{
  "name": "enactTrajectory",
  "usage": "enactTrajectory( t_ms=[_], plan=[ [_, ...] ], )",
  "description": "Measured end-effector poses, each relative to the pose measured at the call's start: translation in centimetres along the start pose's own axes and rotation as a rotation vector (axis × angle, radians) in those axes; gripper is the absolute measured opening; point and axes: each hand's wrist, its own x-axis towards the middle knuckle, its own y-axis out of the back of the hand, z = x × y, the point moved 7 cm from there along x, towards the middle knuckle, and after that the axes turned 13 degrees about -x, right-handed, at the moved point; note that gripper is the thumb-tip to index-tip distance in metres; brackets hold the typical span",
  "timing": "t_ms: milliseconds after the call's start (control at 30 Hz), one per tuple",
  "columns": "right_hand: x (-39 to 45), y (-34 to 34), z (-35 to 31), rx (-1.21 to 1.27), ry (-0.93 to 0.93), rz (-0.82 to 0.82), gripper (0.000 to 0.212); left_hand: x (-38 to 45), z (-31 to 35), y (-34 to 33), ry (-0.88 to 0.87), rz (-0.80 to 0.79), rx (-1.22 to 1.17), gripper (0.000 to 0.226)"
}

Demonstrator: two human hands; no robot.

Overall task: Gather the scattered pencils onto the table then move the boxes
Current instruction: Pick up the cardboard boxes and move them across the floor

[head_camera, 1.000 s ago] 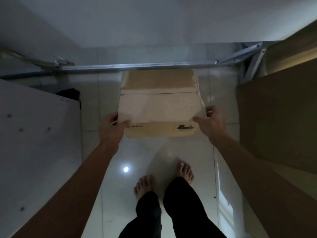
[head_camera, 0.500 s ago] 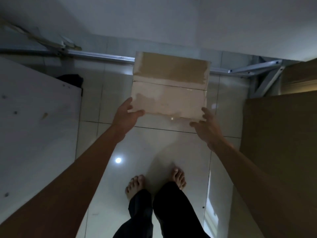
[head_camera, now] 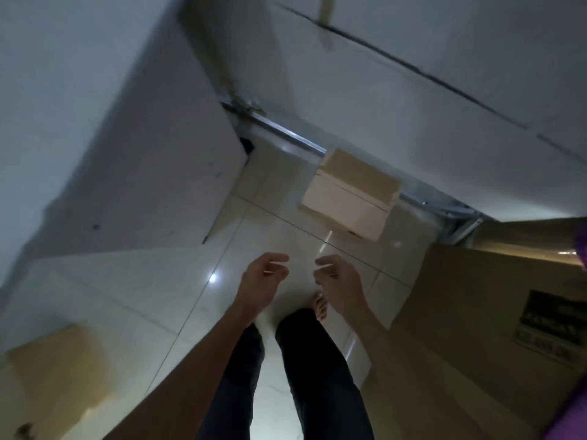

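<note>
Two hands, left [head_camera: 260, 281] and right [head_camera: 340, 281], grip released, empty; three boxes: small [head_camera: 346, 198], large [head_camera: 476, 312], corner [head_camera: 54, 376].

Dim, bluish light around me. One small bright glare spot shines on the glossy floor tiles [head_camera: 213, 278] near left. Everything smears with motion blur; edges bend, corners darken.

Both forearms are showing bare right up to the bottom edge, with no sleeve, watch or band coming into view on either. The left hand [head_camera: 258, 282] and the right hand [head_camera: 340, 284] are wearing no gloves and no rings that can be made out. Below them, the legs are wearing dark, near-black trousers [head_camera: 320, 369], and one bare foot [head_camera: 320, 308] is peeking out, no shoe, no sock.
</note>
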Motion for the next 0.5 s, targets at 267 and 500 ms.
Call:
enactTrajectory(
  t_ms=[267,500],
  plan=[
    [-11.6,-10.3,-8.2,-0.278,0.167,-0.202,0.017,-14.0,-4.7,13.2,0.028,0.167,-0.105,0.025],
    [-20.6,-24.4,-12.6,-0.495,0.303,-0.309,0.015,-23.1,-14.8,27.7,0.025,0.322,-0.303,0.024]
  ],
)
